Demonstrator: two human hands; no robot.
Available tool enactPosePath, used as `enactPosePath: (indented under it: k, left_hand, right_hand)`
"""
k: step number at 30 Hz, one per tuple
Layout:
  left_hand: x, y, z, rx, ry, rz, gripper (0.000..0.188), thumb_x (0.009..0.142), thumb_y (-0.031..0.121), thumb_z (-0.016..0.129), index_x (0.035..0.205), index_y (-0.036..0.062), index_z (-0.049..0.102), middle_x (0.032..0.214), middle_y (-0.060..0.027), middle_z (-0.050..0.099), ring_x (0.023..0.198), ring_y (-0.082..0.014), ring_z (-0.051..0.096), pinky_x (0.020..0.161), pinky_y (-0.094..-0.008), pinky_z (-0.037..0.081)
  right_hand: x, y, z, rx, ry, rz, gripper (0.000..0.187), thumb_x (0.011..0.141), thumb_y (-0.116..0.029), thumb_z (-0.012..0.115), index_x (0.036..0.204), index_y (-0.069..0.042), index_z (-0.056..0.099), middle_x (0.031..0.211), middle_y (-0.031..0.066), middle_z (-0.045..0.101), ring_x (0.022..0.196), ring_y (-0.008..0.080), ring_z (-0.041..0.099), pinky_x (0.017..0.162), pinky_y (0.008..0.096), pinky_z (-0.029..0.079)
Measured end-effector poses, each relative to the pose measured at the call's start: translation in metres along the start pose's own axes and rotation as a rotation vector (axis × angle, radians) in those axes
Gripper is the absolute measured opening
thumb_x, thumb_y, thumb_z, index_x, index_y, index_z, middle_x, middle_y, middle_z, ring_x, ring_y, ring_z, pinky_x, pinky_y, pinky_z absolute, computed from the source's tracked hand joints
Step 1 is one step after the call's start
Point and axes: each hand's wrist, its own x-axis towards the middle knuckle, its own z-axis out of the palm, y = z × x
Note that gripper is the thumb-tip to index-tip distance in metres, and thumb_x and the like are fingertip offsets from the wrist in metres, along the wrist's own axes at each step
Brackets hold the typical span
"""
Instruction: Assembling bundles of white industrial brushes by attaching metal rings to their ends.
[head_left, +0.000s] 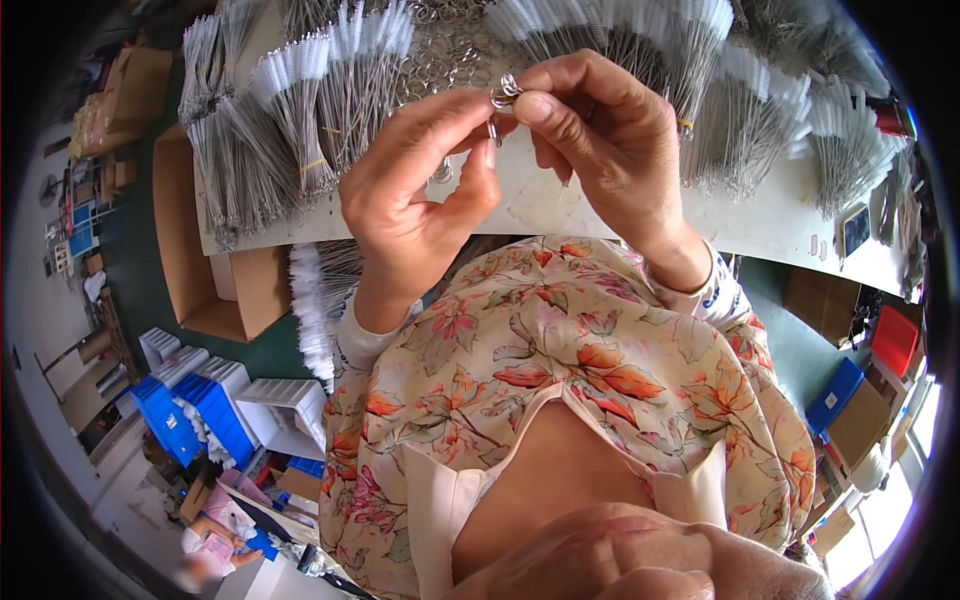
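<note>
Between my two hands, above the table's near edge, are small shiny metal rings (506, 92). My left hand (420, 190) has its index finger stretched to the rings and its thumb bent below, with a bit of metal between them. Thumb and forefinger of my right hand (615, 140) pinch the rings from the other side. How the rings are linked is too small to tell. Just beyond my hands lies a loose pile of similar metal rings (450, 45). Bundles of wire-handled brushes (300, 110) with white bristles lie left of the pile, and more brush bundles (690, 60) lie right of it.
The pale table (560, 215) runs across in front of me. A cardboard box (225, 290) stands on the green floor at left, with more white-bristled brushes (315, 310) beside it. Blue and white crates (215, 410) stand behind on the left. A dark device (855, 230) lies at the table's right end.
</note>
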Motion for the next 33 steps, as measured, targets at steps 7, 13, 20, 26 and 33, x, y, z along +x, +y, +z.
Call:
enactPosePath:
  k: [7,13,20,26,33]
  left_hand:
    - [0.01,-0.008,0.001,0.27,0.01,0.262,0.03,0.07,-0.007,0.063,0.099,-0.0017,0.063,0.093,-0.0137,0.063,0.074,-0.0187,0.063,0.064,-0.0257,0.052]
    - [0.005,-0.012,-0.004,0.097,-0.086,0.112,0.029,0.075,-0.011,0.057,0.104,-0.0083,0.06,0.103,-0.0183,0.06,0.085,-0.0187,0.061,0.072,-0.0248,0.05]
    - [0.003,-0.009,-0.003,0.118,-0.086,0.133,0.03,0.077,-0.011,0.056,0.106,-0.0089,0.058,0.104,-0.0179,0.059,0.09,-0.0192,0.06,0.074,-0.0257,0.051]
    - [-0.001,-0.01,-0.003,0.065,-0.101,-0.001,0.03,0.078,-0.011,0.055,0.108,-0.0091,0.057,0.105,-0.0164,0.058,0.091,-0.0196,0.06,0.076,-0.027,0.051]
    - [-0.002,-0.007,0.002,0.025,-0.014,-0.088,0.03,0.074,-0.01,0.059,0.104,-0.0044,0.06,0.096,-0.0116,0.062,0.079,-0.0186,0.065,0.069,-0.0261,0.052]
  right_hand:
    - [0.005,0.012,-0.003,-0.567,0.035,-0.488,0.013,0.088,-0.007,0.056,0.098,0.001,0.056,0.077,0.0022,0.06,0.06,0.004,0.053,0.052,0.0167,0.044]
    - [0.001,0.015,-0.002,-0.215,0.008,-0.101,0.013,0.081,-0.004,0.062,0.094,-0.002,0.059,0.075,0.0038,0.06,0.061,0.0108,0.059,0.051,0.024,0.047]
    - [0.006,0.021,-0.002,-0.761,0.118,-0.622,0.018,0.074,0.0,0.064,0.09,-0.006,0.059,0.072,0.0071,0.057,0.062,0.0245,0.06,0.052,0.0314,0.049]
    - [0.006,0.024,0.001,-0.555,0.083,-0.464,0.011,0.076,-0.002,0.064,0.086,-0.003,0.059,0.075,0.0074,0.059,0.065,0.0239,0.06,0.055,0.0308,0.048]
    - [0.01,0.032,0.001,-0.747,0.161,-0.651,0.013,0.074,-0.002,0.066,0.085,-0.005,0.059,0.07,0.0063,0.055,0.06,0.0236,0.058,0.05,0.0306,0.047]
